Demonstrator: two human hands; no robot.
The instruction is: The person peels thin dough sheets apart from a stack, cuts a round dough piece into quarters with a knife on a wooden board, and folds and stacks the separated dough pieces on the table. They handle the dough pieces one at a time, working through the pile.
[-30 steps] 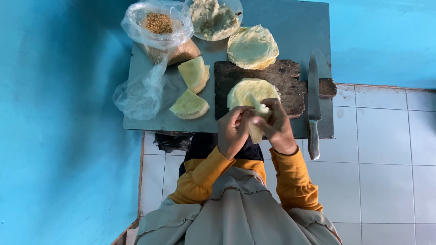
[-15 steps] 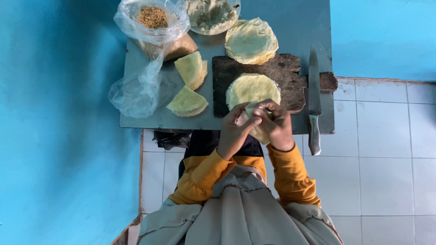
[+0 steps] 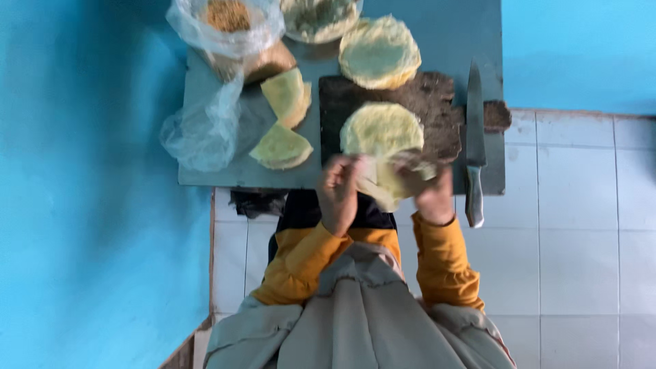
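1. Pale yellow-green folded wrapper (image 3: 383,183), held between both hands.
2. Same pale yellow-green on round wrapper (image 3: 381,128), stack of wrappers (image 3: 380,52) and folded pieces (image 3: 281,146).
3. Dark brown, mottled cutting board (image 3: 437,102).
4. Grey-blue table (image 3: 444,34).
5. Silver knife (image 3: 474,137).
6. Clear plastic bag (image 3: 225,27) with golden-brown filling.
7. Mustard-yellow sleeves (image 3: 443,266).
8. Bright turquoise wall (image 3: 82,205).
9. White tiled floor (image 3: 581,260).

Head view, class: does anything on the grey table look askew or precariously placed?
Yes: the steel knife lies at the dark wooden cutting board's right side with its handle jutting past the grey table's near edge, where it could be knocked off.
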